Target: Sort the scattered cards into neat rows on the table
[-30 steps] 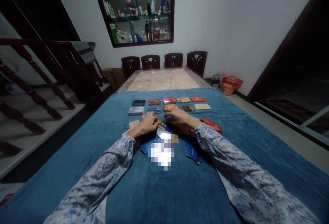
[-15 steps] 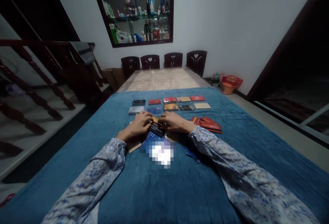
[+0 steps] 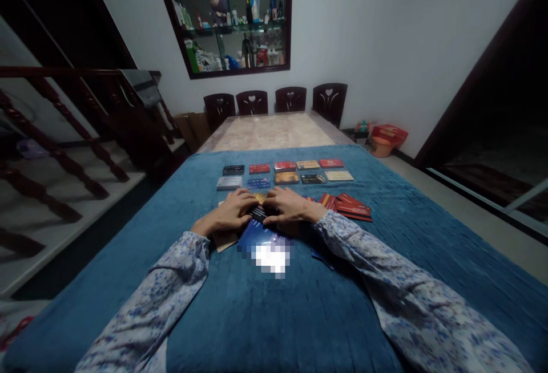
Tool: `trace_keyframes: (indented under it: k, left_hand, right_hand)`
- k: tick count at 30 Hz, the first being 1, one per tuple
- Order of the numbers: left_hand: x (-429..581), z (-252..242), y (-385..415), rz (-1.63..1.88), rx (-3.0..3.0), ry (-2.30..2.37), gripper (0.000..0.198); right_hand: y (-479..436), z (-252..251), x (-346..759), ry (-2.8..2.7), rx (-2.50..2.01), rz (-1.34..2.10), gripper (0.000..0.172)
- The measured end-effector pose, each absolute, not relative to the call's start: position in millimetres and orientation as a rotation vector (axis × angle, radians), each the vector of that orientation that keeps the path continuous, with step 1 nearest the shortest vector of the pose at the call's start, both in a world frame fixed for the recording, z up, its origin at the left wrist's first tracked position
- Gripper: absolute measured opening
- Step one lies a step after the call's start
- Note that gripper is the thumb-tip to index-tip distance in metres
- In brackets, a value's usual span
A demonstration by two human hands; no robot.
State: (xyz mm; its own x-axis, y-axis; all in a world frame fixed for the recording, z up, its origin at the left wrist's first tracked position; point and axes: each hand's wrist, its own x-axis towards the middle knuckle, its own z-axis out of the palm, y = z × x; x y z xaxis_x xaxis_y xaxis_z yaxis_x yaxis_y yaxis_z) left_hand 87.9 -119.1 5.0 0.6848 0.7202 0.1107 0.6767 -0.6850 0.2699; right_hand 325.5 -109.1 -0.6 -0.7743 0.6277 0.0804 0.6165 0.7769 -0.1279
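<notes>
My left hand (image 3: 230, 212) and my right hand (image 3: 291, 207) meet over a loose pile of cards. Between them lies a black card (image 3: 258, 214) with pale print, its two sides gripped by my curled fingers and thumbs. A gold card (image 3: 260, 197) peeks out beyond it, between my fingertips. Blue cards (image 3: 257, 235) spread out on the near side, partly covered by a blurred patch. Under my left wrist a beige card (image 3: 225, 240) sticks out. Red cards (image 3: 353, 209) are fanned beyond my right wrist, and a dark blue card (image 3: 322, 258) shows below my right forearm.
Two rows of sorted card stacks stand farther back, among them a white stack (image 3: 229, 183), a red stack (image 3: 331, 163) and a black stack (image 3: 233, 170). A blue cloth (image 3: 265, 327) covers the near part of the marble table (image 3: 269, 130). Chairs (image 3: 291, 99) line the far end.
My thumbs have come down to the near side of the black card, and my fingers now cover more of it. The view has shifted slightly.
</notes>
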Motion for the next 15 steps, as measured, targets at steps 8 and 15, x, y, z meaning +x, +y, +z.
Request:
trace_keyframes:
  k: [8, 15]
  left_hand:
    - [87.6, 5.2, -120.6, 0.255, 2.637, 1.096, 0.046]
    - [82.1, 4.3, -115.6, 0.361, 2.599, 1.105, 0.030]
  right_hand:
    - [-111.2, -4.4, 322.1, -2.858, -1.002, 0.141, 0.057]
    - [-107.3, -4.9, 322.9, -2.810, -0.949, 0.127, 0.037]
